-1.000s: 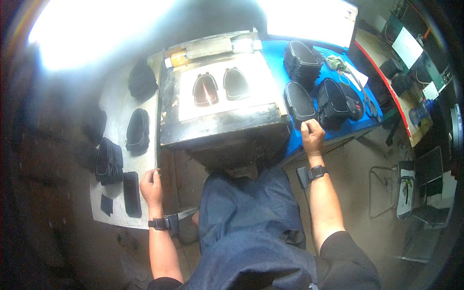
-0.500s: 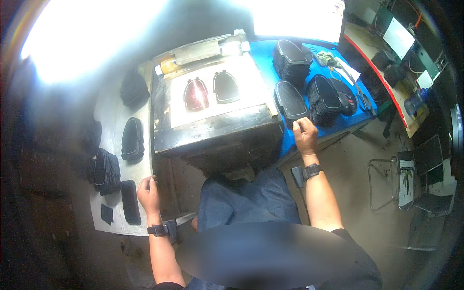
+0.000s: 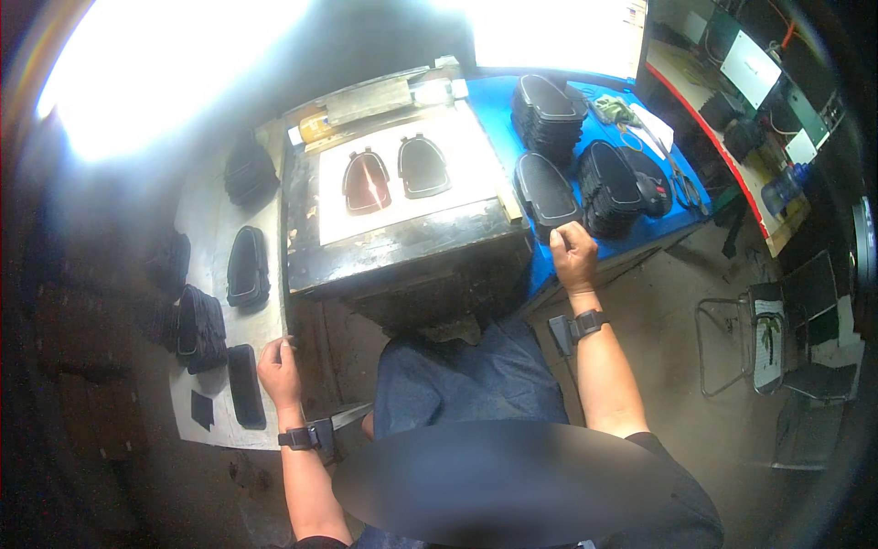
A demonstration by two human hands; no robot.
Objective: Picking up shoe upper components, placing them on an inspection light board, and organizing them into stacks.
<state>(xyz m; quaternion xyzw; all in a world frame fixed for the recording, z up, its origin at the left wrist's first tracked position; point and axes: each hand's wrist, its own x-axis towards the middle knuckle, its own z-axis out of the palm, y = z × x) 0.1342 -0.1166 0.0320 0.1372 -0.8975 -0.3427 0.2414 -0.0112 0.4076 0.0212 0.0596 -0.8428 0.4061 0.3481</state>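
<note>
My left hand (image 3: 279,371) is closed at the right edge of the pale table, beside a long black pad (image 3: 246,386); nothing shows in its fingers. Curled the same way, my right hand (image 3: 574,256) is at the front edge of the blue table, just by the near end of a black rounded pad with a light outline (image 3: 547,188). I cannot tell whether it touches that pad. On a white sheet (image 3: 366,226) between the hands lie two similar outlined pieces, a shiny reddish-brown one (image 3: 367,181) and a dark one (image 3: 424,166).
More black pads are stacked on the blue table (image 3: 498,101) and the pale left table (image 3: 206,265). Scissors (image 3: 686,190) and a green-grey cloth (image 3: 615,111) lie at the far right. A metal-framed chair (image 3: 766,339) stands on the floor to the right.
The whole view has shifted slightly. Both hands keep their places and their closed shape, and the pads have not been moved.
</note>
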